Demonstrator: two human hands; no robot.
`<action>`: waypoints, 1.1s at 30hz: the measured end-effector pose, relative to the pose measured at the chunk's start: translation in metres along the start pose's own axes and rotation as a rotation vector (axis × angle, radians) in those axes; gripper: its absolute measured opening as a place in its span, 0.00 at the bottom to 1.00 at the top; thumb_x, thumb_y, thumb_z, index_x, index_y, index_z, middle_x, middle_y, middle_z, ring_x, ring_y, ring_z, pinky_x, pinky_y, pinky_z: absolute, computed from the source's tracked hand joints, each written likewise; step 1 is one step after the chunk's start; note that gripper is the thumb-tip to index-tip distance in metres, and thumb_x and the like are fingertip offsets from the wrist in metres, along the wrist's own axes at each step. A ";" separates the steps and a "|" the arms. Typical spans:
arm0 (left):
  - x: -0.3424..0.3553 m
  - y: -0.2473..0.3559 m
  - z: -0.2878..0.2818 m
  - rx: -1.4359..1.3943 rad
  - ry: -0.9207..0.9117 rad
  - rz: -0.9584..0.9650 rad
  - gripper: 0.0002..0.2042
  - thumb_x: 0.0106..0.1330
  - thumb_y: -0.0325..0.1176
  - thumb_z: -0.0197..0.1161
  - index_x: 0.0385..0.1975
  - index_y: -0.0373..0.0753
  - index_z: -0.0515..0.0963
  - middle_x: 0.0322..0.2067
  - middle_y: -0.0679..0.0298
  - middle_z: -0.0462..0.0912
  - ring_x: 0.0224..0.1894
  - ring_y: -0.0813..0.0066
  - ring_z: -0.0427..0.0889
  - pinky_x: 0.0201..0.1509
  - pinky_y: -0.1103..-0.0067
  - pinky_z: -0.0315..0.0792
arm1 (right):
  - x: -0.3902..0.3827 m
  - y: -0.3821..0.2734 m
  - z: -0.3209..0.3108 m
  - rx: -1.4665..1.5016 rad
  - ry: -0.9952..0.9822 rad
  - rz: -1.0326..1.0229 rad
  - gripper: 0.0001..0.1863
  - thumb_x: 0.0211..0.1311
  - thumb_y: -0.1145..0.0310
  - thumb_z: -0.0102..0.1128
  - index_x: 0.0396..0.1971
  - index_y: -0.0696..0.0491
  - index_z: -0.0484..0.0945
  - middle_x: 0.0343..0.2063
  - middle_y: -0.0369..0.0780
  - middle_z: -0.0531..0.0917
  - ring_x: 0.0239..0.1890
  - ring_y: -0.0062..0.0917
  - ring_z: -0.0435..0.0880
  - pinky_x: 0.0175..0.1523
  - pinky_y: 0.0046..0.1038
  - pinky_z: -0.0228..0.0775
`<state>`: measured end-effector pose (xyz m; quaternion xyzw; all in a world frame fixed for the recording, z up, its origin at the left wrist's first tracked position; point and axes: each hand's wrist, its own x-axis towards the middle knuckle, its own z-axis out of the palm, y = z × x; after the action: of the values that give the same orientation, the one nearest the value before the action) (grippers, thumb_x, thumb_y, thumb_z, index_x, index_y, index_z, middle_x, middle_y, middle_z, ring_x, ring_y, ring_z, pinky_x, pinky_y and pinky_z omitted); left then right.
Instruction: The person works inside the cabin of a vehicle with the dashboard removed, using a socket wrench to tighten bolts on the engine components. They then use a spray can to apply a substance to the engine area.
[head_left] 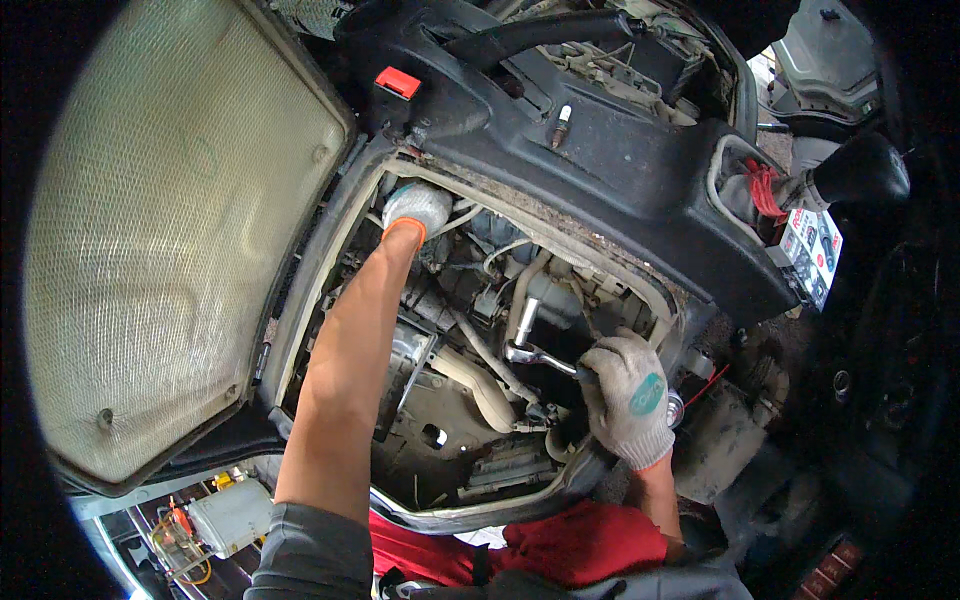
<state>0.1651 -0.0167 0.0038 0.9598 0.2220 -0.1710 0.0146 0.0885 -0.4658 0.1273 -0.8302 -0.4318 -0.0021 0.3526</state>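
Observation:
My right hand [629,400], in a white knit glove with a green patch, is wrapped round the handle of a ratchet wrench [541,357]. A shiny socket [527,318] points up and away from the ratchet's head, above the engine parts. My left hand [418,207], gloved in white with an orange cuff, reaches down into the far left corner of the engine bay [470,375]. Its fingers are hidden among hoses and cables, so what they touch does not show. On the black console beyond the opening lies a spark plug [562,127].
A padded cover [190,230] stands raised at the left. The black console [620,190] borders the far side, with a red buckle [398,82] and a gear lever [862,170]. Beside the lever is a printed box [812,252]. A white reservoir [232,518] sits at the lower left.

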 end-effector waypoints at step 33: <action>0.011 -0.013 -0.008 -0.001 -0.030 0.128 0.24 0.76 0.48 0.49 0.61 0.47 0.86 0.64 0.54 0.84 0.66 0.48 0.81 0.70 0.59 0.74 | -0.010 0.006 0.009 -0.007 0.064 0.031 0.21 0.53 0.83 0.69 0.49 0.55 0.80 0.49 0.50 0.84 0.57 0.54 0.83 0.63 0.49 0.75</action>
<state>0.1717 0.0005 0.0084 0.9693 0.1600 -0.1842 0.0294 0.0844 -0.4698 0.1139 -0.8376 -0.4073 -0.0245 0.3632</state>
